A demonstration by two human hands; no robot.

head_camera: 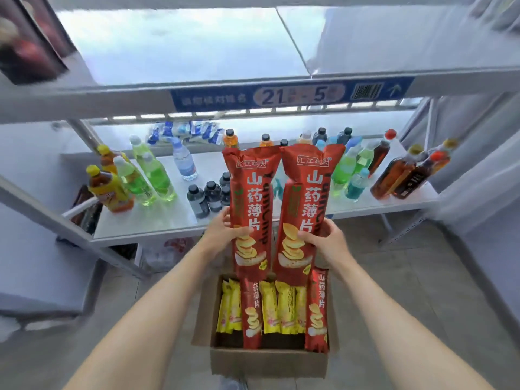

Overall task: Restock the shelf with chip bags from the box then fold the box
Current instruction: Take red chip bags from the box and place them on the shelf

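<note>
I hold two tall red chip bags upright, side by side, above the open cardboard box (268, 363) on the floor. My left hand (222, 230) grips the left red bag (249, 212) around its lower half. My right hand (327, 240) grips the right red bag (302, 209) the same way. Inside the box stand several yellow chip bags (281, 308) and two more red bags (251, 316). The upper shelf (174, 43) in front of me is white and bare in its middle.
The lower shelf (157, 218) carries many drink bottles: green ones (152, 175) at left, dark small ones (205, 197) in the middle, brown ones (399, 175) at right. A dark boxed item (28, 38) sits at the upper shelf's left. A blue label strip (289, 94) runs along its front edge.
</note>
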